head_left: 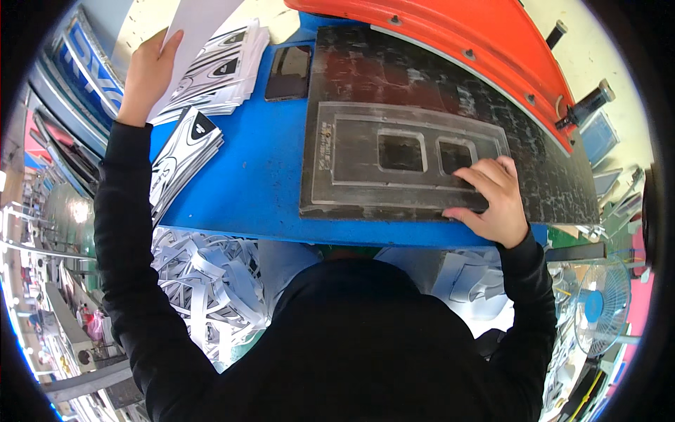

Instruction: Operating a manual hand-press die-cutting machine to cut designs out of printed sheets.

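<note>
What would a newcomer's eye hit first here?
Probably the big red part arching across the upper right, beyond the black board. Next, the clear plate with two openings, lying on that board, the right hand at its right end. Then the left hand, upper left, holding a white sheet near stacked printed sheets.

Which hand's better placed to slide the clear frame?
Right, probably: the right hand is at the right end of the clear frame, while the left hand holds a white sheet well away.

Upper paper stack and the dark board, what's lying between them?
A dark, phone-like rectangle lies there on the blue table, in the head view.
</note>
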### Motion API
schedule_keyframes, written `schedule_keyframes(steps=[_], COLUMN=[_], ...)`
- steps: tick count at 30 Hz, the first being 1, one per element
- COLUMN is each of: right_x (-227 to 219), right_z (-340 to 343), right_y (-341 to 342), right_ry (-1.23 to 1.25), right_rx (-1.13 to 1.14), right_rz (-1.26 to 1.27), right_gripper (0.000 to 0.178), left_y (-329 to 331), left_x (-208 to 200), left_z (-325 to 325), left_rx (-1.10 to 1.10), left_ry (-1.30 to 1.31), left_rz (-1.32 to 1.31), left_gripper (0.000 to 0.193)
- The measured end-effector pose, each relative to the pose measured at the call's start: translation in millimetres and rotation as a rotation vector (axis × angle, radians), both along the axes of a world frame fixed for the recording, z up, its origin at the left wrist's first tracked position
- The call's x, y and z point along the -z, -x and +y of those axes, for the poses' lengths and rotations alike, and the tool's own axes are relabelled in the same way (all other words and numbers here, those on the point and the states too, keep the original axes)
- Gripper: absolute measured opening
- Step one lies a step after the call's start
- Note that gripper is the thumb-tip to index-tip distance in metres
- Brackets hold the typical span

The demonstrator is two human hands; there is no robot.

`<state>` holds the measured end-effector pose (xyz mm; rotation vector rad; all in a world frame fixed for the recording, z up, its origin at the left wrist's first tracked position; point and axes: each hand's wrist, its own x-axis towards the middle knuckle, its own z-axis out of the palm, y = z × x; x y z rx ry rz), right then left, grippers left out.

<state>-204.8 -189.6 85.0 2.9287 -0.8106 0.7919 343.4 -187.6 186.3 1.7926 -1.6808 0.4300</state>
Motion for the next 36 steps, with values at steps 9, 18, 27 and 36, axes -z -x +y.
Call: schedule_keyframes(steps=[9, 18, 27, 36], right_x=[-18.1, -13.8, -15.7, -15.0], right_z=[22.5, 39.5, 34.3, 11.6], right_y=[63.9, 102.4, 92.7, 50.1], right_ry=[0.096, 0.064, 0.088, 0.088], right_rx=[0.27, 0.354, 0.338, 0.241], right_rz=[-0.343, -0.768, -0.573, -0.277], right_gripper=[0.063, 0.065, 0.07, 0.064], left_y=[193.4, 281.8, 300.1, 264.7], left_x=[41.1, 122.9, 126.7, 95.2], left_z=[36.6, 81.4, 78.7, 84.9], left_rx=[0.118, 0.52, 0.593, 0.496], left_ry=[-0.412, -0.382, -0.304, -0.296], left_rz=[0.33, -0.094, -0.195, -0.038], left_gripper=[0.036, 0.053, 0.057, 0.069])
